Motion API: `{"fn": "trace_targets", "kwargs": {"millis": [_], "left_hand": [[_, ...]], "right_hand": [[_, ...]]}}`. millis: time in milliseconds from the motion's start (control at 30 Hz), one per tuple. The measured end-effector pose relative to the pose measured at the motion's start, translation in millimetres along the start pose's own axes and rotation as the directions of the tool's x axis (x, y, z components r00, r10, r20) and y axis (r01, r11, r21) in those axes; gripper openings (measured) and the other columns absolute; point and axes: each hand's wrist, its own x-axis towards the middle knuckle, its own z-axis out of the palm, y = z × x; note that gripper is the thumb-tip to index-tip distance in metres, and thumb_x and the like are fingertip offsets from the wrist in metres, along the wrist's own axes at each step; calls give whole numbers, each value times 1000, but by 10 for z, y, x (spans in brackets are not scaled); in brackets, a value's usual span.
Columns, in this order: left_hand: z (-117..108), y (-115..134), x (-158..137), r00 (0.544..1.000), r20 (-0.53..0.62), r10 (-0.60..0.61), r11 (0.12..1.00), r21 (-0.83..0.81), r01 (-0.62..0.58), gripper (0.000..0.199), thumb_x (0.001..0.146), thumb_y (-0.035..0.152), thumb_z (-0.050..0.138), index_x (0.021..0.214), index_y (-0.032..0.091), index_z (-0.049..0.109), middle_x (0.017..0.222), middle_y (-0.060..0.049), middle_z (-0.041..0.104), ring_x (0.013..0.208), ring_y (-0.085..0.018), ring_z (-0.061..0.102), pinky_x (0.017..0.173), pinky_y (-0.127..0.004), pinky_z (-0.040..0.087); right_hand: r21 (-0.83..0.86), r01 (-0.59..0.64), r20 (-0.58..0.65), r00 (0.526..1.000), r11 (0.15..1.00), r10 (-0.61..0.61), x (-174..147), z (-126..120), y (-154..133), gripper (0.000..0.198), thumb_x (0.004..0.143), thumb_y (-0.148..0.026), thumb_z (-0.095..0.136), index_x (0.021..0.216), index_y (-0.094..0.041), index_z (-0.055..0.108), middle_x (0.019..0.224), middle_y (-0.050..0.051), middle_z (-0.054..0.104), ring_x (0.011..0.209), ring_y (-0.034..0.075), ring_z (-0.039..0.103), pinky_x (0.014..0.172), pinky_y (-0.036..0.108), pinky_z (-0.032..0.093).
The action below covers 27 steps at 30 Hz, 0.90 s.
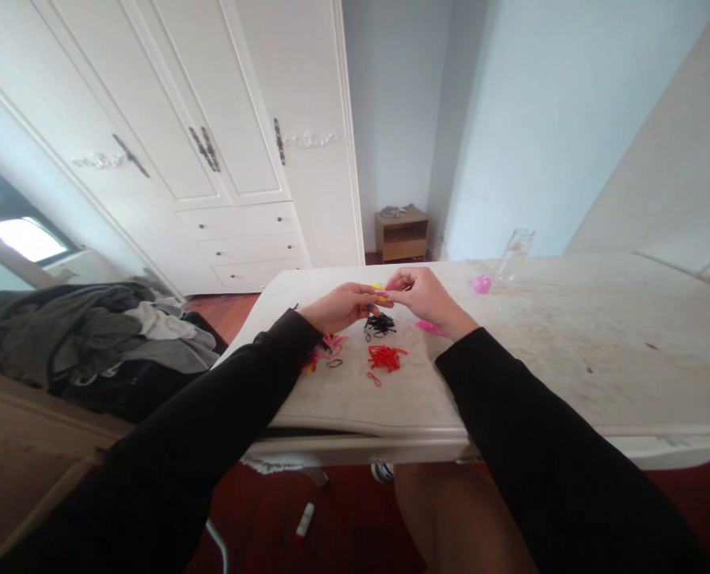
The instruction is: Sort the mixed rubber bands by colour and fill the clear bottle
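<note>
Note black sleeves [211, 406] running in from the bottom corners, with a bare leg [456, 510] between, partly under the table [570, 359]. Find on the reddish floor [259, 526] a white tube [305, 520] with a red end, lying to the left of a blue-and-white shoe [382, 473].

Log toward the table's near edge a heap of red elastic bands [386, 358], with one loose reddish band [374, 379] just in front. See to the left a mixed-colour heap of bands [333, 343], partly hidden by a sleeve, and a single dark loop [334, 363] just beside. Record behind the red ones a heap of black bands [380, 324]; also, close by the right wrist, a small heap of pink bands [430, 327].

Observe the left hand [344, 307] and right hand [416, 293] meeting over the table, just beyond the black heap. Read the left grip as clamped on small yellow and pink bands [377, 285] (too small for a count). Cannot tell for the right grip: seen with fingertips bunched against the same spot, hold unclear.

Note farther right a translucent pink ball [482, 284], just beside an upright clear glass bottle [514, 257]. Place a pile of dark and grey clothes [92, 327] left of the table. List beyond: a white wardrobe [241, 159] and a wooden nightstand [403, 235] near a pale blue wall [510, 143].
</note>
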Motion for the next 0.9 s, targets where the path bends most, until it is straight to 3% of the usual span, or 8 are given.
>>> {"fn": "trace_targets", "kwargs": {"millis": [200, 333, 500, 600, 733, 800, 900], "left_hand": [[27, 50, -17, 994, -108, -29, 998, -50, 24, 18, 96, 5, 60, 89, 4, 77, 89, -13, 76, 64, -6, 59, 59, -15, 47], [-56, 47, 41, 973, -227, -24, 994, -107, 0, 24, 97, 3, 56, 81, 5, 73, 76, -8, 70, 56, -3, 53, 52, -13, 41], [-235, -17, 218, 905, -409, 113, 993, 20, -115, 12, 90, 5, 67, 80, 7, 73, 61, 0, 57, 48, -2, 42, 45, -14, 29], [-276, -53, 292, 883, -427, 194, 973, 196, -119, 12, 88, 9, 69, 77, 9, 73, 55, 2, 52, 47, -4, 37, 46, -19, 23], [-268, -66, 296, 846, -434, 309, 899, 424, -111, 13, 85, 13, 71, 72, 11, 74, 54, 3, 55, 51, -6, 39, 53, -23, 28], [-270, -54, 270, 855, -417, 308, 898, 424, -117, 17, 86, 15, 70, 70, 12, 72, 52, 3, 54, 50, -7, 38, 52, -23, 28], [-281, -11, 221, 886, -409, 217, 966, 222, -135, 21, 94, 18, 60, 78, 10, 71, 52, 2, 52, 46, -7, 38, 47, -21, 27]], "right_hand": [[11, 13, -116, 993, 1000, -11, 30, -6, 1, 11, 67, -26, 72, 71, -18, 66, 67, 0, 66, 63, 13, 57, 61, 27, 43], [-1, 3, -256, 967, 1000, -3, 39, -30, -31, 7, 66, -22, 69, 71, -18, 65, 68, 1, 67, 65, 14, 58, 64, 29, 45], [10, 11, -316, 949, 1000, -8, 43, -39, -57, 7, 67, -21, 70, 70, -19, 65, 70, 2, 68, 65, 15, 59, 65, 30, 47], [-2, 10, -299, 954, 1000, -10, 37, -29, -63, 7, 67, -21, 71, 71, -18, 65, 70, 2, 68, 66, 15, 60, 66, 30, 47], [-36, -5, -301, 954, 999, -6, 30, -32, -71, 7, 68, -21, 70, 71, -19, 65, 71, 2, 68, 66, 15, 60, 65, 30, 47], [-58, -9, -312, 950, 998, -10, 23, -62, -69, 6, 69, -21, 70, 71, -18, 65, 71, 2, 68, 66, 15, 59, 64, 30, 46], [-127, -12, -259, 966, 992, -21, -14, -182, -36, 3, 68, -20, 67, 69, -18, 64, 68, 1, 66, 64, 14, 58, 63, 29, 44]]}}
